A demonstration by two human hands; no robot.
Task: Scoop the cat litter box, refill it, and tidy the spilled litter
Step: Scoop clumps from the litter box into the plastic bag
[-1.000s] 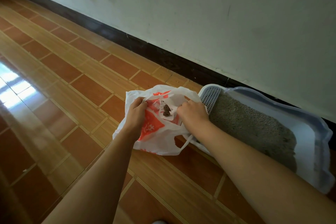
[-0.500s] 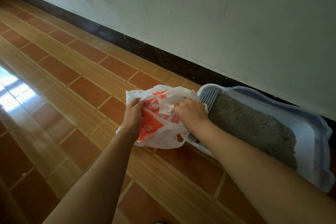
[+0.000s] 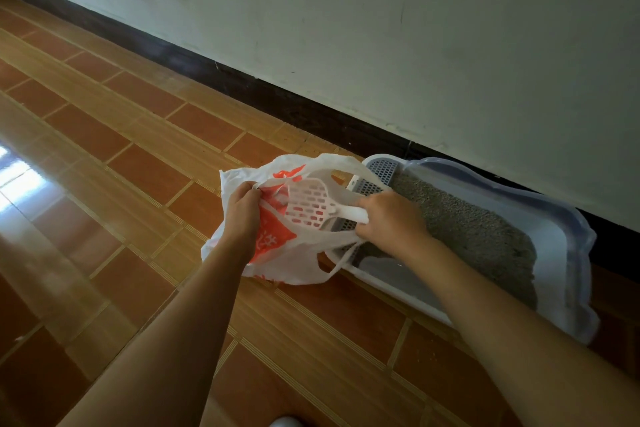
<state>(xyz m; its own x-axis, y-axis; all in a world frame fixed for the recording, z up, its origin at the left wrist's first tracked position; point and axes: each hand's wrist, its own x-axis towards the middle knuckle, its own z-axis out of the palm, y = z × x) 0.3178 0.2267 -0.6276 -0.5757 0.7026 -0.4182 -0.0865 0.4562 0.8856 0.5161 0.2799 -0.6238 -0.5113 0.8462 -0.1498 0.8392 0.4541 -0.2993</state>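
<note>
A white and orange plastic bag (image 3: 277, 250) lies open on the tiled floor beside the litter box (image 3: 568, 253). My left hand (image 3: 242, 208) grips the bag's left rim. My right hand (image 3: 391, 218) holds the handle of a white slotted scoop (image 3: 311, 204), whose head hangs over the bag's mouth with nothing on it. The pale blue and white litter box stands against the wall, with grey litter (image 3: 467, 229) heaped toward its far side and bare floor showing at its near end. A grey grille (image 3: 381, 172) sits at the box's left end.
A white wall (image 3: 415, 28) with a dark skirting board (image 3: 242, 87) runs behind the box. Glossy brown and tan floor tiles (image 3: 121, 184) stretch to the left, with a bright window reflection at the far left.
The scoop has turned and come up out of the bag; the brown clumps seen on it a second ago are gone. The bag's mouth has been pulled wider.
</note>
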